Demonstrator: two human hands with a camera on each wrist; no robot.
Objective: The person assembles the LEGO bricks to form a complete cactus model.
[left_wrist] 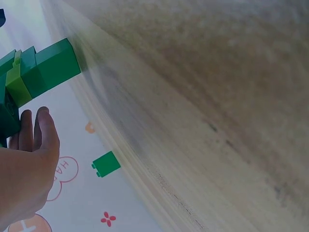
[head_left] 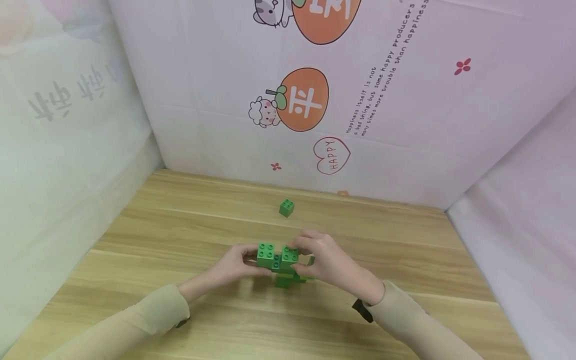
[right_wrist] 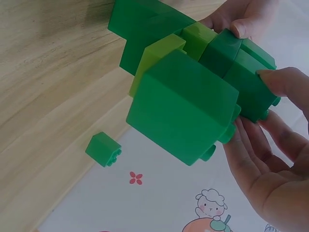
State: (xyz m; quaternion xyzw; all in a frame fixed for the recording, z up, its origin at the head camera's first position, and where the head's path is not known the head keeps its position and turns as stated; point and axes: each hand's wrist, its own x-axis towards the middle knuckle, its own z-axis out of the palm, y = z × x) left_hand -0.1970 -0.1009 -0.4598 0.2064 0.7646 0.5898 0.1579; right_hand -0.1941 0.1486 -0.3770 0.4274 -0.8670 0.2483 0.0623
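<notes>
A model of joined toy building bricks [head_left: 283, 281], in bright green, dark green and yellow-green, is between both hands above the wooden table. My left hand [head_left: 236, 262] grips it from the left, thumb and fingers around the left end. On the right, my right hand [head_left: 325, 257] pinches a green studded brick [head_left: 289, 254] at the model's top between thumb and fingers. In the right wrist view, a big green brick [right_wrist: 183, 106] juts toward the camera, and the left thumb [right_wrist: 240, 29] presses a dark green brick. Part of the left hand's grip is hidden in the left wrist view.
One loose green brick [head_left: 286, 208] stands farther back on the wooden table [head_left: 202, 200], beyond the hands. White printed cloth [head_left: 216, 100] walls the table at the back and on both sides.
</notes>
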